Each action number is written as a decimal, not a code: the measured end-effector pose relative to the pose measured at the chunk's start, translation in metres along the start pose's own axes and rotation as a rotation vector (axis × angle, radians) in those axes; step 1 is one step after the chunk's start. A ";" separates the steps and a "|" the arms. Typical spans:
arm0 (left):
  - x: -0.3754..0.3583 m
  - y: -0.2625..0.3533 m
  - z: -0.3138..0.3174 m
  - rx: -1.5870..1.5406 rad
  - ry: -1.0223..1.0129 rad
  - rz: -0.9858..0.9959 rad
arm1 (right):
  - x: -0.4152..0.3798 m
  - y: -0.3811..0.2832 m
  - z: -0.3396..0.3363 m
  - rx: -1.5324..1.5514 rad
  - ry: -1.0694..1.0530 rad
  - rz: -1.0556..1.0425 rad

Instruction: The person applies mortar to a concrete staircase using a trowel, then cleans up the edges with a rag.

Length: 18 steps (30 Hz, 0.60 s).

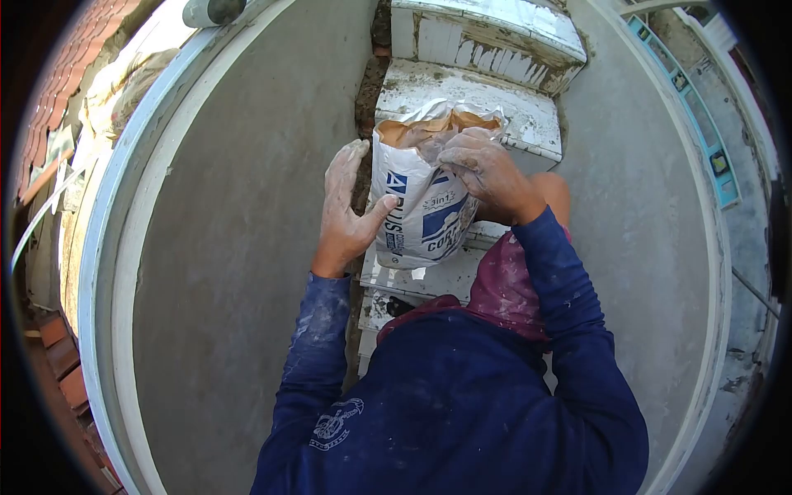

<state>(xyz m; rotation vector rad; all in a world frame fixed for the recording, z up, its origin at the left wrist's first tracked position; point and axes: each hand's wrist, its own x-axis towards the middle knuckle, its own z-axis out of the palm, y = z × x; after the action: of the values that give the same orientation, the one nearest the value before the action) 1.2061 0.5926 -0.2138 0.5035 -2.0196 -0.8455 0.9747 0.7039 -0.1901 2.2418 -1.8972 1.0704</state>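
A white paper bag (421, 202) with blue print and a brown inner lining stands upright on the steps, its top open. My left hand (351, 198), coated in pale dust, is spread along the bag's left side, with the thumb against its front. At the right of the opening, my right hand (487, 169) has its fingers curled on the bag's rim; the fingertips are partly hidden. What lies deep in the bag cannot be made out.
White-stained steps (470, 87) rise ahead between two curved grey walls (247, 206). A light-blue spirit level (701, 124) leans along the right wall's outer side. Red roof tiles (78, 74) show at the far left, and a grey pipe end (213, 11) lies on the left wall's top.
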 end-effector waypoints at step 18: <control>0.044 -0.002 0.033 0.017 -0.164 0.198 | -0.021 -0.016 0.042 -0.062 0.309 0.014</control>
<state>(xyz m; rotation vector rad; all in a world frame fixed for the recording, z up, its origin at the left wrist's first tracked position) 1.1548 0.5763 -0.2034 0.2445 -2.1860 -0.7691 1.0084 0.7084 -0.2264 1.9014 -1.7924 1.2556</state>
